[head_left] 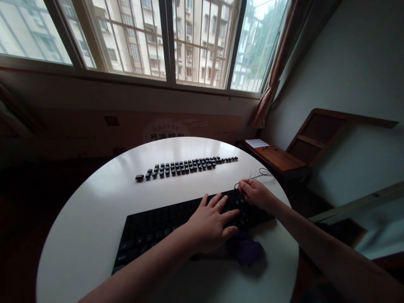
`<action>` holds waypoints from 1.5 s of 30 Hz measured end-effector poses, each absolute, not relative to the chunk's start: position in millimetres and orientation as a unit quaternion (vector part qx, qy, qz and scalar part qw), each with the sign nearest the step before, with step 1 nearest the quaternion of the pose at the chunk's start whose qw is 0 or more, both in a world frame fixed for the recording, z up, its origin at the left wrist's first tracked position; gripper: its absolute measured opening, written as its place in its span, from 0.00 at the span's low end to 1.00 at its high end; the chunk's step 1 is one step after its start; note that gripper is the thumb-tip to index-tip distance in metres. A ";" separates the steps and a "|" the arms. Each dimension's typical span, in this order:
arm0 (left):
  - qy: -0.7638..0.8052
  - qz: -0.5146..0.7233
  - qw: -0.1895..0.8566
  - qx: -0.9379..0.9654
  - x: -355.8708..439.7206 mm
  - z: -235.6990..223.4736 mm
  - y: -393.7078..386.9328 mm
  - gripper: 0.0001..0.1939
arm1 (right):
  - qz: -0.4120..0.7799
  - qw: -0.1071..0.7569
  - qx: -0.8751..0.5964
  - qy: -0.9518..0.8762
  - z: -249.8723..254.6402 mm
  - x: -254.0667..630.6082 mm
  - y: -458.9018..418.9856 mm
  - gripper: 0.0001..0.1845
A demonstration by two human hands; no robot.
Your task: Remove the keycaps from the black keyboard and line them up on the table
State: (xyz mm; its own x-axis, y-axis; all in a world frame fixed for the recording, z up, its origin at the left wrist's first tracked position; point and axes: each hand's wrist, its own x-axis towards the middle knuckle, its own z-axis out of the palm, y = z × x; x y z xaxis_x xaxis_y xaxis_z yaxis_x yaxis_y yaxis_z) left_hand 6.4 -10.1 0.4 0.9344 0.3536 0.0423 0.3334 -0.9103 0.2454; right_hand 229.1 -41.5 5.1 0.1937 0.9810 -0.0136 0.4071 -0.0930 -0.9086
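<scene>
A black keyboard [167, 212] lies at a slant on the white round table, with bare areas where keycaps are off in its upper part. My left hand [210, 221] rests on it, palm down, fingers spread. At the keyboard's far right part, my right hand [254, 193] is closed around a thin wire keycap puller [252, 174]. Its wire loops stick out above the fingers, and its lower end is at the keys. Removed black keycaps [179, 167] stand in rows beyond the keyboard. A purple cloth [248, 250] lies near the keyboard's front edge, partly behind my left hand.
The round white table [91, 227] has a curved edge. A black cable [267, 171] trails off at its right rim. Beyond stands a wooden bench [280, 158] with a paper [257, 143] on it. Barred windows [202, 42] and a brown curtain [273, 84] are behind.
</scene>
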 end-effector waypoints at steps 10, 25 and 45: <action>0.175 0.051 0.121 0.976 6.7 1.2 -11.3 0.28 | 0.360 0.324 -0.679 -0.552 14.2 226.4 -33.5 0.15; 0.182 0.056 0.106 0.976 8.3 -0.2 -12.8 0.27 | 0.112 0.347 -0.648 -0.669 -11.4 218.0 -71.7 0.16; 0.261 0.189 0.178 0.930 8.6 27.0 -15.8 0.16 | 0.230 0.524 -0.519 -0.635 1.7 201.2 -104.7 0.20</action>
